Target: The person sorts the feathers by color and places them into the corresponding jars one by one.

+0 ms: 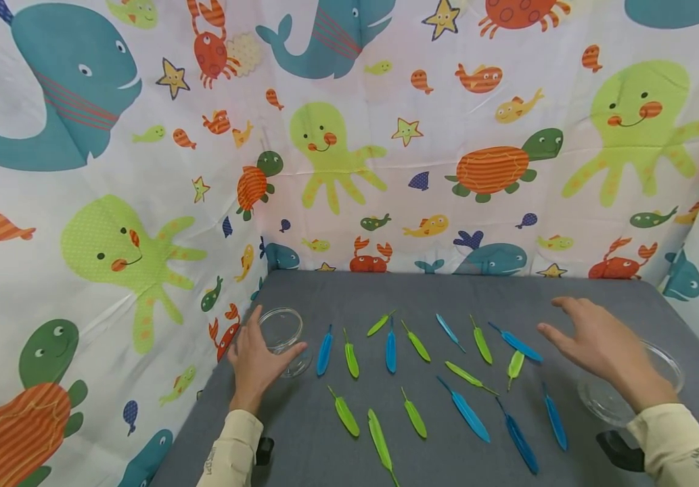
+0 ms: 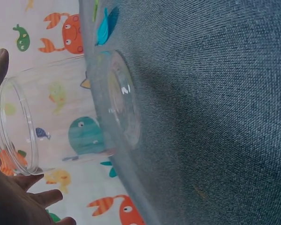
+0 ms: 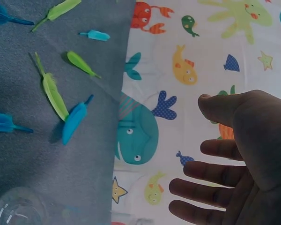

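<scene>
My left hand (image 1: 260,358) is beside a clear jar (image 1: 281,325) at the table's left, thumb and fingers spread apart around its near side. In the left wrist view the jar (image 2: 70,112) stands upright on the cloth, with fingertips right at its rim. My right hand (image 1: 607,345) hovers over the right side, fingers loosely extended, holding nothing. It partly covers a second clear jar (image 1: 666,362). Between the hands lie scattered green feathers (image 1: 377,439) and blue feathers (image 1: 465,409). A green feather (image 3: 51,89) and a blue feather (image 3: 76,121) touch in the right wrist view.
A grey cloth (image 1: 300,453) covers the table. A white curtain (image 1: 398,223) printed with sea animals hangs behind it and along both sides. Several feathers lie near the front edge, including a dark blue feather (image 1: 518,436).
</scene>
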`<state>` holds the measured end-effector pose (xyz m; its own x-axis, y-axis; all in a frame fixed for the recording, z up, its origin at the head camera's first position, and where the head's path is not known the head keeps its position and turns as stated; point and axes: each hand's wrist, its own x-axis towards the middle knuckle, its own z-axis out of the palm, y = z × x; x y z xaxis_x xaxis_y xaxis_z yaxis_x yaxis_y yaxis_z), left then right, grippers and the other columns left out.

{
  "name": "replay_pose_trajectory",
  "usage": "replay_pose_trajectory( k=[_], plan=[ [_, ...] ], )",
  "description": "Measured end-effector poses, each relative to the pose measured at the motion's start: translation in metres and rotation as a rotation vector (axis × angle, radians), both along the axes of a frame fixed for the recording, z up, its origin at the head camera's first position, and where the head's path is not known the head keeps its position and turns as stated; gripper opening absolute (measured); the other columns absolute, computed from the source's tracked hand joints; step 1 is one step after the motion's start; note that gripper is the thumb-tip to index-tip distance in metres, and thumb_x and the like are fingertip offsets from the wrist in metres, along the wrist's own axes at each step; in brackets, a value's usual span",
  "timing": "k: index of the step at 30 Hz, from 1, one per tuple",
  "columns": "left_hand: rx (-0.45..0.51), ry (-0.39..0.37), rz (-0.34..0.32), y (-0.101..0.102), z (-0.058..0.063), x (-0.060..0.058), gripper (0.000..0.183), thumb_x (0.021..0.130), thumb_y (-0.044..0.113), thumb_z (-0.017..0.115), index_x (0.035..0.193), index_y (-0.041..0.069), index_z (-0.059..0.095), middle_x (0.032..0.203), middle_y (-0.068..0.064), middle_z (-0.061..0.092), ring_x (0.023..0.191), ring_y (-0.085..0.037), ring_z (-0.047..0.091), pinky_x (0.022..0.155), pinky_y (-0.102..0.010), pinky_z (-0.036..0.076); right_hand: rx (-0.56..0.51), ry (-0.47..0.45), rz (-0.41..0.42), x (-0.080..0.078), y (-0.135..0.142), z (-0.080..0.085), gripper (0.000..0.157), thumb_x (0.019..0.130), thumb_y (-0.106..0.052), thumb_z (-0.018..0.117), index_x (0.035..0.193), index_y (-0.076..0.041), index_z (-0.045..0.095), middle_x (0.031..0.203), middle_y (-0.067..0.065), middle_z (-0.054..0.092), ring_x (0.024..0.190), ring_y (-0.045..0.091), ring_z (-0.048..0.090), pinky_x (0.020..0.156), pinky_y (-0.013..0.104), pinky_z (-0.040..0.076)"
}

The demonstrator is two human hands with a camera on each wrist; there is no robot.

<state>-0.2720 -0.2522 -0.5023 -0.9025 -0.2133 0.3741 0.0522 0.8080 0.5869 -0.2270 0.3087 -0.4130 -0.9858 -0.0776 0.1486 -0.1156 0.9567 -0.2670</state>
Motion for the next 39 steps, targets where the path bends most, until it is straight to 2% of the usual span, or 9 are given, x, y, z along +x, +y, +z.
replay_pose_trajectory(
  k=[5,15,19,25,30,39],
  plan=[
    [0.019,0.011,-0.001,-0.001,-0.003,0.0,0.12,0.069,0.061,0.088,0.162,0.028,0.02,0.161,-0.013,0.038,0.143,-0.041,0.039,0.112,-0.075,0.017,-0.017,-0.003,0.013,-0.001,-0.006,-0.007,0.073,0.093,-0.043,0.069,0.138,0.012,0.05,0.135,0.04,0.051,0.122,0.059,0.05,0.095,0.075,0.042],
    [0.046,-0.035,0.008,-0.001,-0.006,0.002,0.122,0.07,0.051,0.092,0.162,0.028,0.017,0.155,-0.018,0.045,0.137,-0.044,0.044,0.111,-0.073,0.018,-0.034,-0.016,0.065,-0.005,-0.015,-0.015,0.072,0.096,-0.045,0.066,0.142,0.008,0.048,0.137,0.039,0.053,0.122,0.057,0.052,0.095,0.073,0.044],
    [0.049,-0.034,0.009,0.0,-0.006,0.001,0.121,0.07,0.05,0.092,0.162,0.027,0.017,0.155,-0.018,0.045,0.137,-0.044,0.045,0.111,-0.073,0.019,-0.042,-0.014,0.075,-0.006,-0.017,-0.02,0.072,0.096,-0.045,0.067,0.143,0.007,0.048,0.137,0.038,0.053,0.122,0.057,0.052,0.094,0.073,0.045],
    [0.081,-0.05,-0.01,0.001,-0.007,0.001,0.119,0.072,0.049,0.091,0.162,0.024,0.016,0.162,-0.016,0.035,0.143,-0.038,0.043,0.11,-0.073,0.019,-0.04,-0.03,0.078,-0.01,-0.019,-0.028,0.072,0.094,-0.042,0.069,0.143,0.007,0.047,0.137,0.039,0.052,0.122,0.058,0.051,0.093,0.073,0.045],
    [0.087,-0.068,-0.006,0.001,-0.009,0.001,0.118,0.073,0.05,0.089,0.162,0.022,0.017,0.164,-0.016,0.032,0.145,-0.039,0.041,0.11,-0.074,0.02,-0.046,-0.049,0.078,-0.012,-0.022,-0.034,0.073,0.094,-0.04,0.068,0.145,0.007,0.045,0.138,0.039,0.05,0.122,0.057,0.052,0.091,0.072,0.046],
    [0.092,-0.091,0.001,0.002,-0.011,0.002,0.117,0.075,0.053,0.087,0.162,0.024,0.014,0.163,-0.017,0.034,0.145,-0.041,0.04,0.113,-0.074,0.02,-0.059,-0.03,0.078,-0.018,-0.024,-0.052,0.064,0.096,-0.027,0.067,0.144,0.008,0.044,0.135,0.04,0.052,0.119,0.058,0.053,0.091,0.072,0.046]
  ],
)
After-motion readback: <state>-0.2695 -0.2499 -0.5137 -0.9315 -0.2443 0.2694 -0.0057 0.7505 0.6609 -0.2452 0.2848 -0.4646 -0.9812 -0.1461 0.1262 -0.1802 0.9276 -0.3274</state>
